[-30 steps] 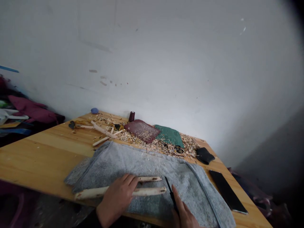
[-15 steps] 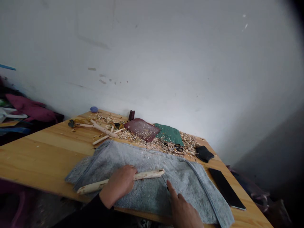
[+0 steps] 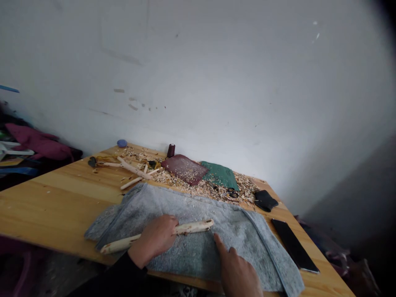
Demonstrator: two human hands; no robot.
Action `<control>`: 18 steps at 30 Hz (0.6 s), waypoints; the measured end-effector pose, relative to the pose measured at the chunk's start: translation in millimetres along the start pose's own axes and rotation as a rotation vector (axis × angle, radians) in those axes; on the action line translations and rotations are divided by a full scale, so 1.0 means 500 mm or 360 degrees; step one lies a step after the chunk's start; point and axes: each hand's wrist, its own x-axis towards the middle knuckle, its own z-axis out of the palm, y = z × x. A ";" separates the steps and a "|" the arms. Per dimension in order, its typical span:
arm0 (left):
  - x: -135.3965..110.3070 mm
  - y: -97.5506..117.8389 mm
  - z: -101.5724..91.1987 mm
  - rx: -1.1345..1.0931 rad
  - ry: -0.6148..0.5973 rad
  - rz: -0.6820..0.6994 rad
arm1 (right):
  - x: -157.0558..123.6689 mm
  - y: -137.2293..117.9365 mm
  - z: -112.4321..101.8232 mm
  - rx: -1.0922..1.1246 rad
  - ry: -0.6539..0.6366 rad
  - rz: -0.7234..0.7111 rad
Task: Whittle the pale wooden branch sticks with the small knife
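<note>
A peeled, pale stick (image 3: 194, 226) lies slantwise over a grey cloth (image 3: 185, 255) at the table's front edge. My left hand (image 3: 159, 237) is wrapped round its middle and presses it down on the cloth. The stick's right end has a dark spot on top. My right hand (image 3: 236, 264) is closed on a thin knife (image 3: 211, 232), forefinger stretched along it. The blade's tip meets or nearly meets the stick's right end from below; most of the handle is hidden in the hand.
Behind the cloth lie wood shavings (image 3: 173, 177), a maroon sheet (image 3: 185, 169), a green sheet (image 3: 220, 175) and a forked branch (image 3: 133, 168). A dark thread spool (image 3: 170, 151) stands by the wall. On the right are a black pouch (image 3: 265, 200) and a phone (image 3: 293, 245).
My right hand has shifted slightly left and up, bringing the knife closer under the stick's end. My left hand and the stick have barely moved.
</note>
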 end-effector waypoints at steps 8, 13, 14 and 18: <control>0.020 -0.016 0.018 0.0105 -0.0200 0.0073 | 0.034 -0.044 -0.051 -0.0175 -0.0125 -0.0006; 0.020 -0.015 0.023 0.0158 -0.0180 0.0037 | 0.051 -0.058 -0.036 -0.0169 -0.0091 -0.0001; 0.018 -0.014 0.023 0.0160 -0.0166 0.0027 | 0.051 -0.056 -0.030 -0.0162 -0.0082 -0.0006; 0.016 -0.010 0.028 0.0164 -0.0114 -0.0017 | 0.038 -0.037 -0.001 -0.0129 -0.0073 -0.0025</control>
